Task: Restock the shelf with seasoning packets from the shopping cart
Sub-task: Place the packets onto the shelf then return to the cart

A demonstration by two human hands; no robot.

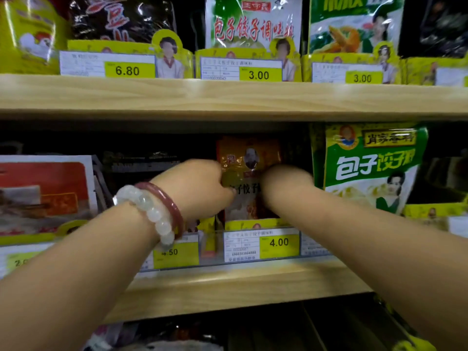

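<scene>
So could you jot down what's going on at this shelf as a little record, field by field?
place: wooden shop shelf, lower level
left hand: on the left edge of the orange seasoning packet, fingers hidden behind it
right hand: at the packet's right edge, blurred
packet state: upright in its slot, behind the 4.00 price tag
right neighbour: green dumpling seasoning packet
left wrist: white bead bracelet and red bangle
upper shelf tags: 6.80, two at 3.00

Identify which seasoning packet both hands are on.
The orange-brown packet above the 4.00 price tag; left hand and right hand flank it, not the green packet.
</scene>
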